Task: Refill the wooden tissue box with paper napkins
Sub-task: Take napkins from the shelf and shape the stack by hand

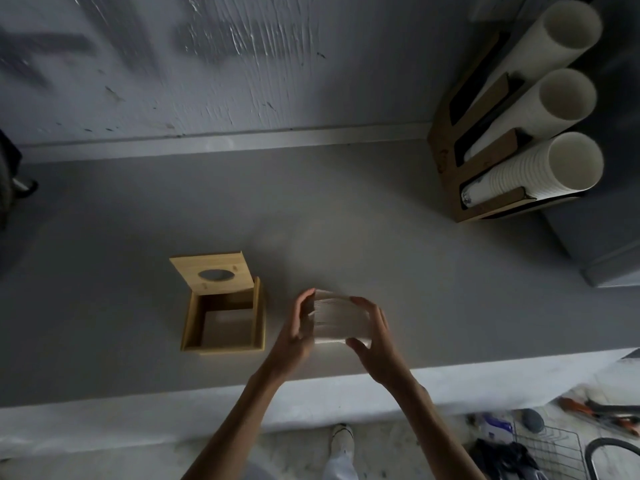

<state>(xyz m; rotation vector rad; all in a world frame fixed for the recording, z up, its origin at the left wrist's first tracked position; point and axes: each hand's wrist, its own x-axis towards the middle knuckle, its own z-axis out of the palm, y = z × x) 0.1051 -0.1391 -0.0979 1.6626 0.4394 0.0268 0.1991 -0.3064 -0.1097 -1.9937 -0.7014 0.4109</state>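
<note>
both hands clasped a thick stack of white paper napkins (341,320) from opposite sides, the left hand (298,327) flat against its left edge and the right hand (372,336) wrapped round its right. the stack was over the grey counter (415,271); whether it touched was unclear. the wooden tissue box (223,317) stood just left of the left hand, its oval-holed lid (213,273) swung up and back, the cavity seemingly empty, so the load likely had to travel leftward.

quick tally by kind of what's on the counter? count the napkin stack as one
Wooden tissue box (lid open): 1
Napkin stack, held between left hand and right hand: 1
Cup dispenser rack: 1
Cup stacks in the rack: 3
Total: 6
</note>
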